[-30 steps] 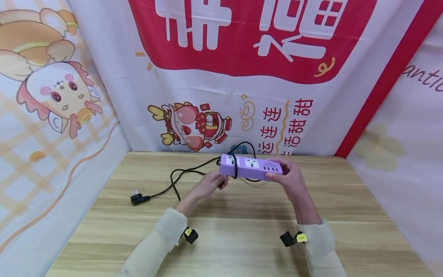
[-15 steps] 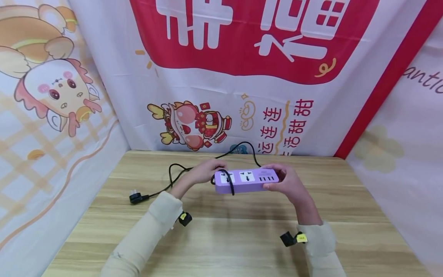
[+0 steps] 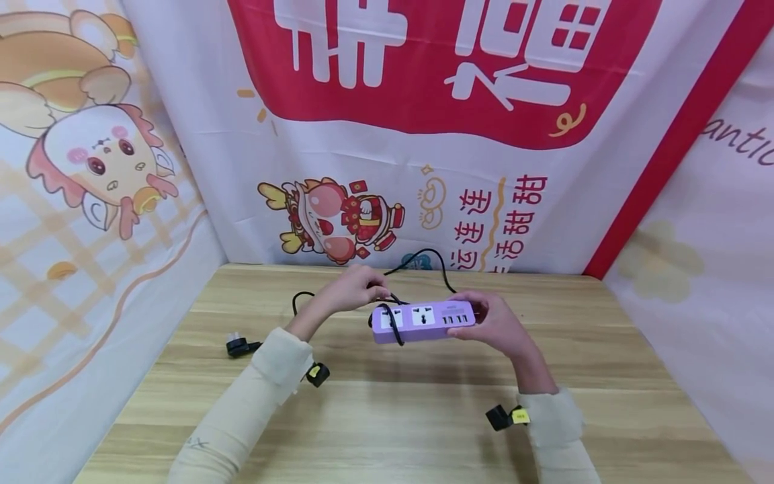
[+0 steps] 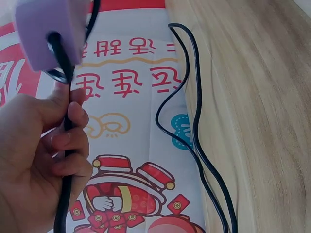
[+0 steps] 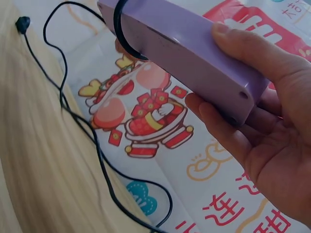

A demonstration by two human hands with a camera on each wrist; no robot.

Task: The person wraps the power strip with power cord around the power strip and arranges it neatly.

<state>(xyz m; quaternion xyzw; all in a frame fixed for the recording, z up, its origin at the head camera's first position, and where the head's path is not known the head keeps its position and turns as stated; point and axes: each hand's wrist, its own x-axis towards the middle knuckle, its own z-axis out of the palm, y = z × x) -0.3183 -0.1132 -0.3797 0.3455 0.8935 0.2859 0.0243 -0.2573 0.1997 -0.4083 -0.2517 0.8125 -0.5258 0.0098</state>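
The power strip (image 3: 423,324) is held above the tabletop (image 3: 393,423), one end gripped by the right hand (image 3: 492,326), black cord (image 4: 198,87) looped round the other. Beside the strip's looped end, cord is gripped by the left hand (image 3: 355,288). Winding seems in hand, another snug turn called for. Some cord is hidden by the left arm (image 3: 242,413).

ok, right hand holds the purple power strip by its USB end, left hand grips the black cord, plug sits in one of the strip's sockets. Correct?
No: the plug lies on the table to the person's left (head view). Rest stands: right hand holds the power strip by its USB end, left hand grips the black cord.
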